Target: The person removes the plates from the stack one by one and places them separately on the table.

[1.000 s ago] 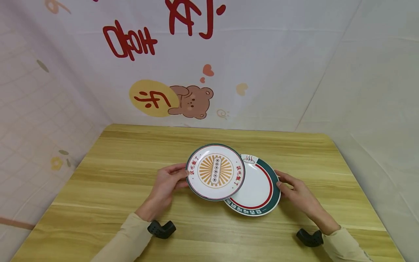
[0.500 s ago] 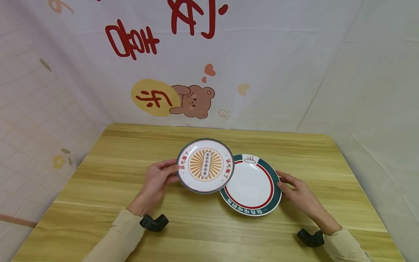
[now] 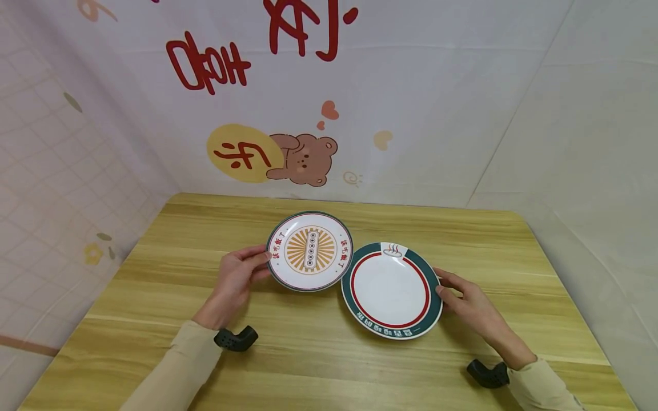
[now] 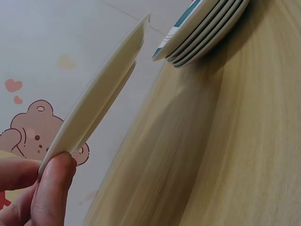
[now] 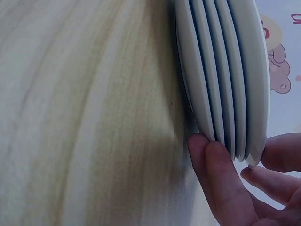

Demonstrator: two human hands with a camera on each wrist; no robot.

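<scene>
My left hand [image 3: 237,279] pinches the left rim of a white plate [image 3: 311,251] with an orange sunburst print and a thin dark green edge. In the left wrist view that plate [image 4: 96,101] is seen edge-on, held up off the tabletop. To its right stands a stack of several plates [image 5: 225,70]. The top plate of the stack [image 3: 390,288] is white inside, with a red ring and a wide green rim. At the stack's right edge my right hand [image 3: 474,306] holds on, thumb at the top rim and fingers against the lower rims.
Everything is on a wood-grain table [image 3: 329,371]. A white cloth backdrop [image 3: 437,114] with red characters and a printed bear [image 3: 308,162] rises behind it, and more cloth hangs at both sides. Each wrist wears a black device [image 3: 235,338].
My left hand has carried the sunburst plate left and slightly away from me, off the top of the stack, so more of the green-rimmed plate shows. My right hand has stayed almost still.
</scene>
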